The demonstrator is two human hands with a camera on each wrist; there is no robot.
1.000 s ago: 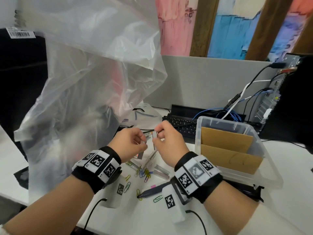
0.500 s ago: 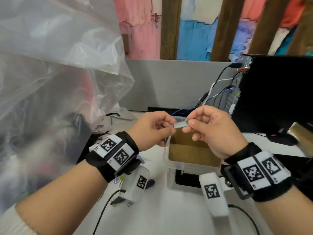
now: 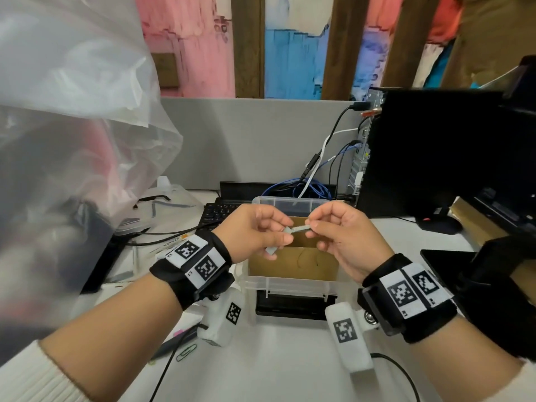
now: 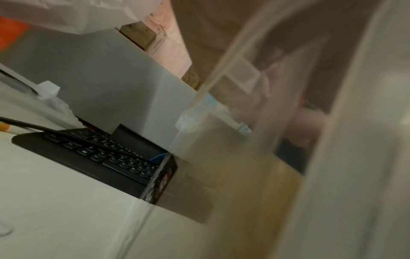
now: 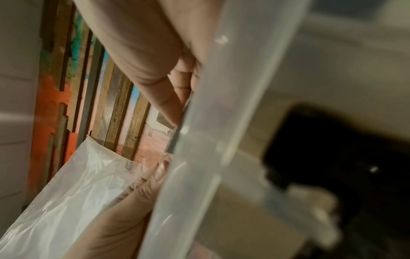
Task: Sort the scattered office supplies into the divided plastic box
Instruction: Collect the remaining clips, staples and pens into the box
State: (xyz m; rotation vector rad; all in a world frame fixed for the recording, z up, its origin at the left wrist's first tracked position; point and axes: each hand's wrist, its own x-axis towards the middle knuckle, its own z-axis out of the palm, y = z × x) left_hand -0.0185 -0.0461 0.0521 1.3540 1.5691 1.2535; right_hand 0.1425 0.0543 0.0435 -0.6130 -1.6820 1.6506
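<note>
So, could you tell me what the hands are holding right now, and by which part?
The right hand pinches one end of a small grey strip above the box. The left hand pinches its other end and grips another grey strip.

clear, smooth plastic box [image 3: 293, 285] with matt brown cardboard dividers [image 3: 293, 264]; dull grey metal strip [image 3: 301, 228]; crinkly translucent plastic bag [image 3: 72, 117]; smooth white desk [image 3: 275, 358]; matt black keyboard [image 3: 220, 211].
</note>
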